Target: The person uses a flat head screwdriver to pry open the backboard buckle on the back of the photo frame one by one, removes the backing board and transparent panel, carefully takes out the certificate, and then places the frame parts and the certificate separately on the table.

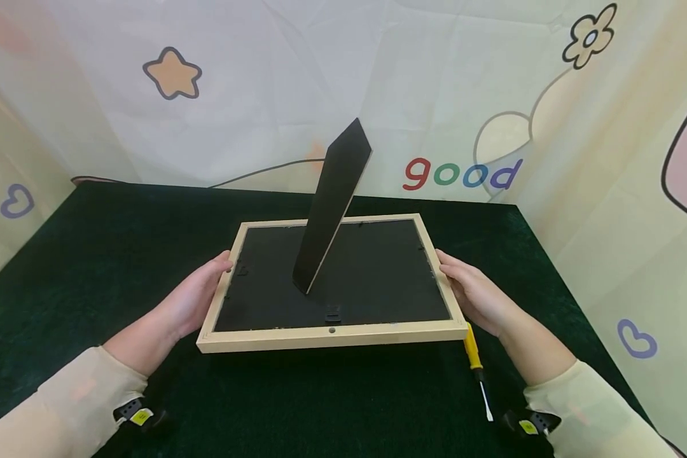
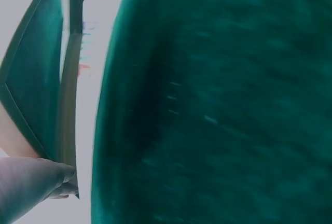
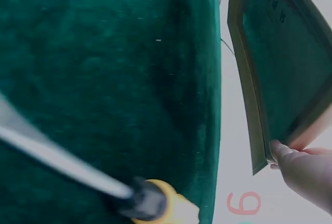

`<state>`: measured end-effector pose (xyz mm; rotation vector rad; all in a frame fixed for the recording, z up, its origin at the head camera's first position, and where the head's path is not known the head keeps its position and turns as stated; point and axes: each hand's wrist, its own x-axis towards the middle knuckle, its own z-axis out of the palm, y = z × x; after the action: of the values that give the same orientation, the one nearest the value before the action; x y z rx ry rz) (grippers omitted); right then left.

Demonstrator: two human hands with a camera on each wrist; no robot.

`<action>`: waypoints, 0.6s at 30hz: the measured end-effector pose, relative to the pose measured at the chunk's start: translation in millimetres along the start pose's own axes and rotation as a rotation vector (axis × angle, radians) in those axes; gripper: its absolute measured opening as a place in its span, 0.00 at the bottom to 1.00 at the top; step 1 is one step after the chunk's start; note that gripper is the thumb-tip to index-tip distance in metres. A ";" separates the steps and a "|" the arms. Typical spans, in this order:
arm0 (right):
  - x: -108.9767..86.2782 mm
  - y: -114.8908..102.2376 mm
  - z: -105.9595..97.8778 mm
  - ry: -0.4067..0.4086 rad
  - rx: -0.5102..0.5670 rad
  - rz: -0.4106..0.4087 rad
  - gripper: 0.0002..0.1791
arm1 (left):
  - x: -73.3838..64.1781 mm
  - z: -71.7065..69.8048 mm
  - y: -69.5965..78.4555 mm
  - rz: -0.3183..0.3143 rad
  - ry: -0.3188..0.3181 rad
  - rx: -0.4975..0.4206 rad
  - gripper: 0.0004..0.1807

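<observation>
The left hand [image 1: 191, 302] and the right hand [image 1: 483, 299] have their fingers [image 1: 222, 264] gripping opposite short sides of a pale wooden picture frame [image 1: 332, 335], held up over the worktop [image 1: 343, 407] with its black backing board [image 1: 397, 273] facing the person. From that backing the black easel stand [image 1: 333, 203] sticks out, swung well away from it. Just beside the frame's near right corner lies a yellow-handled screwdriver [image 1: 473, 350], its shaft pointing toward the person. Dark green cloth covers the worktop; behind hangs a pale curtain [image 1: 298, 83] printed with "good".
</observation>
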<state>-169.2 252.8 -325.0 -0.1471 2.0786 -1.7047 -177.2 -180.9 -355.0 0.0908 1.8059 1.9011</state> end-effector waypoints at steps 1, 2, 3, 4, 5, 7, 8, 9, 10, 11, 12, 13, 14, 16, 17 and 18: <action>1.2 2.5 0.3 -0.007 0.000 0.008 0.35 | 0.4 -0.3 -1.7 -0.015 -0.001 0.002 0.41; 2.3 4.9 0.7 -0.014 0.000 0.017 0.34 | 0.7 -0.4 -3.6 -0.027 -0.005 0.006 0.41; 3.2 7.4 0.9 -0.022 0.002 0.027 0.34 | 1.1 -0.3 -5.5 -0.037 -0.011 0.006 0.41; 4.2 9.4 0.5 -0.029 -0.001 0.038 0.33 | 1.7 0.0 -6.7 -0.045 -0.018 0.004 0.41; 4.9 11.4 0.2 -0.036 -0.002 0.048 0.33 | 2.4 0.3 -7.9 -0.052 -0.024 0.004 0.41; 5.9 14.7 0.3 -0.048 0.001 0.063 0.33 | 3.9 0.7 -10.1 -0.059 -0.029 0.009 0.41; 6.4 16.3 0.4 -0.053 -0.001 0.068 0.32 | 4.6 1.0 -11.2 -0.061 -0.028 0.012 0.41; 6.7 17.6 0.5 -0.058 0.003 0.074 0.32 | 5.5 1.1 -12.0 -0.059 -0.027 0.008 0.41; 7.0 18.5 0.9 -0.061 0.007 0.081 0.32 | 6.3 1.3 -12.6 -0.059 -0.024 0.004 0.41; 7.3 19.2 1.4 -0.063 0.011 0.085 0.32 | 7.3 1.3 -13.2 -0.056 -0.021 0.003 0.41; 7.6 20.0 1.7 -0.062 0.017 0.093 0.32 | 8.2 1.3 -13.7 -0.055 -0.018 0.000 0.41; 8.0 20.7 2.0 -0.061 0.018 0.101 0.32 | 8.8 1.3 -14.1 -0.057 -0.014 -0.002 0.41; 8.4 21.2 2.4 -0.059 0.020 0.108 0.32 | 9.7 1.4 -14.5 -0.056 -0.011 -0.001 0.40; 9.0 22.1 2.9 -0.053 0.022 0.121 0.32 | 11.3 1.8 -15.3 -0.056 -0.004 0.008 0.41; 9.3 22.5 3.0 -0.051 0.022 0.127 0.32 | 11.8 2.0 -15.7 -0.057 0.001 0.016 0.41; 9.6 23.1 3.0 -0.049 0.022 0.133 0.32 | 12.4 2.2 -16.0 -0.058 0.005 0.023 0.41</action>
<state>-172.1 252.0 -350.0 -0.0423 1.9869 -1.6281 -182.0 -174.1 -373.6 0.0416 1.8148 1.8426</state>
